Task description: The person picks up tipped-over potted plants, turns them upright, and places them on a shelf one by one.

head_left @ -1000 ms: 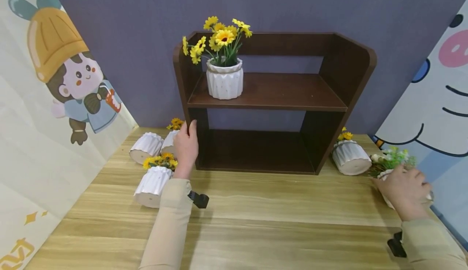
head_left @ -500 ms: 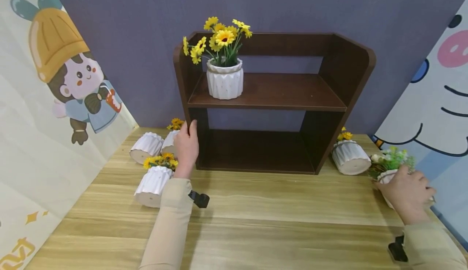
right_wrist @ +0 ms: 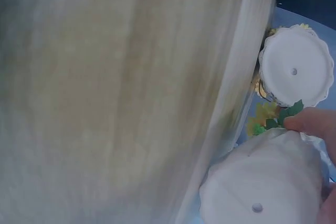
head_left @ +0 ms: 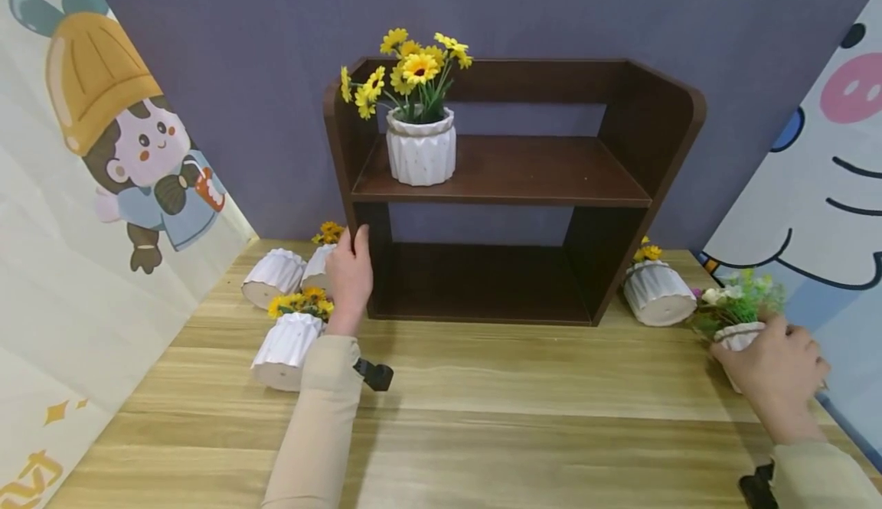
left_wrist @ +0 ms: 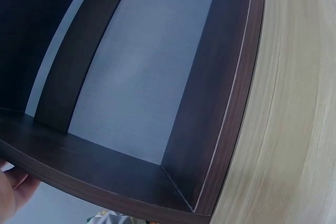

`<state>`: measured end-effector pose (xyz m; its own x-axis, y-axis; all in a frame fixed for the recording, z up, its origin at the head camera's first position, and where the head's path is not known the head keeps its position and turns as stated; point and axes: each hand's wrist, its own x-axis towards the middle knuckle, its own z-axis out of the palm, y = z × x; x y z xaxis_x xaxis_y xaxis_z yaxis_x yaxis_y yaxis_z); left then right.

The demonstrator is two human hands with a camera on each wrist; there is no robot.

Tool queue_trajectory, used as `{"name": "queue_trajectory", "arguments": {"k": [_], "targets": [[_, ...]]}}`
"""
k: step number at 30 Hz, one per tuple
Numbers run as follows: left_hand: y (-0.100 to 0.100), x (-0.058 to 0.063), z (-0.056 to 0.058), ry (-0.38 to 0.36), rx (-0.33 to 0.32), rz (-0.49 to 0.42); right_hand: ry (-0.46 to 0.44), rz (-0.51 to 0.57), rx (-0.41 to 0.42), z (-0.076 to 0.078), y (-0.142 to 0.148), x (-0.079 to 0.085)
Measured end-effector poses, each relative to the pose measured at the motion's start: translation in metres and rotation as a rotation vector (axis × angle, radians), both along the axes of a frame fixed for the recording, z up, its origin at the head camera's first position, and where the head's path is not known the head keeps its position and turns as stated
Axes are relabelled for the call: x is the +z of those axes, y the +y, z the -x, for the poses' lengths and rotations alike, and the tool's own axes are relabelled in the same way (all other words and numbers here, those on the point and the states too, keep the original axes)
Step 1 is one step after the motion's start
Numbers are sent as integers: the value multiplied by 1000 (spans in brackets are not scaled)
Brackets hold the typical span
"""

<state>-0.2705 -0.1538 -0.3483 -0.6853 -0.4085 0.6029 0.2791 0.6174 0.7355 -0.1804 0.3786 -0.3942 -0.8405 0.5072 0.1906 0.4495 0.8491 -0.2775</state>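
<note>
A dark brown two-level shelf stands at the back of the wooden table. On its upper level sits an upright white ribbed pot of yellow flowers. My left hand grips the shelf's left side panel near its foot; in the left wrist view the shelf's inside fills the frame. My right hand grips a white pot with green and pale flowers at the table's right edge; the right wrist view shows that pot's underside.
Several white pots with yellow flowers lie tipped left of the shelf. Another tipped pot lies right of the shelf, its base seen in the right wrist view. Cartoon banners stand on both sides.
My right hand has closed round the green-flowered pot and tilted it more upright, moving slightly right. The left hand stays on the shelf's side.
</note>
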Motion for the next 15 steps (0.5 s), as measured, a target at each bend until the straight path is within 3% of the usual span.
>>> {"name": "queue_trajectory", "arguments": {"k": [8,15], "targets": [[-1,4,0,4,-25,0,53,19,-79,-6,0,4],[-1,2,-2,-25,-11,32,60,7,-84,-12,2,4]]}}
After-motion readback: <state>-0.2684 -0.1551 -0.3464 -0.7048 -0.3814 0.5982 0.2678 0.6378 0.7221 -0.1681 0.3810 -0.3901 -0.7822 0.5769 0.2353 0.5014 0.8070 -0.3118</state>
